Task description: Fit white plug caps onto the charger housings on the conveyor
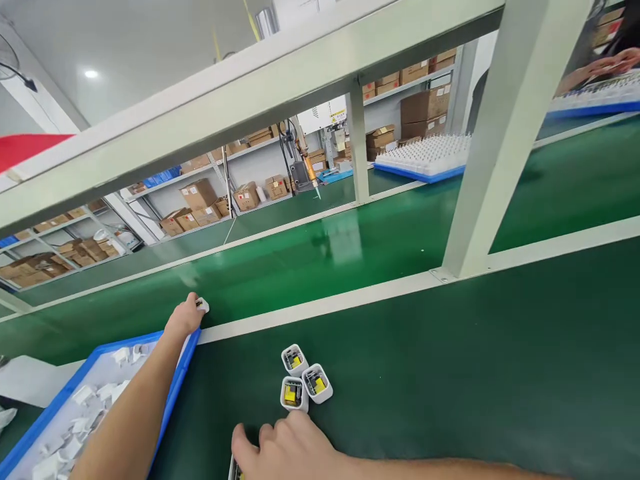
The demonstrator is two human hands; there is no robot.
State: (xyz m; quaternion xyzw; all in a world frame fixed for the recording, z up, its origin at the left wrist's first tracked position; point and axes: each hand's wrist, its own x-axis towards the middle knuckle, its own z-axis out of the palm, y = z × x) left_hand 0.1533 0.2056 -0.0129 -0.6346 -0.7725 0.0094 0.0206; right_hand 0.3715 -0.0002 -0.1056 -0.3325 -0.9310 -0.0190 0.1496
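Note:
My left hand (185,316) is stretched out over the green conveyor belt (280,267), just past the far corner of the blue-rimmed tray. Its fingers close on a small white charger housing (203,305). Low in the view, my right hand (293,445) curls over another open white housing (233,469), of which only a narrow edge and some yellow show beside the thumb. Directly beyond its knuckles, three white charger housings stand grouped on the dark green table: a rear one (294,360), a right one (317,383) and a left one (294,394). Circuit parts and yellow blocks show inside them.
At the left, a blue-rimmed tray (175,393) holds several white plastic pieces. A pale metal post (493,153) and beam (240,93) frame the belt. Beyond it are a dispensing nozzle (311,175), a tray of white pieces (425,159) and boxed shelves. Another person's hands (607,65) show top right.

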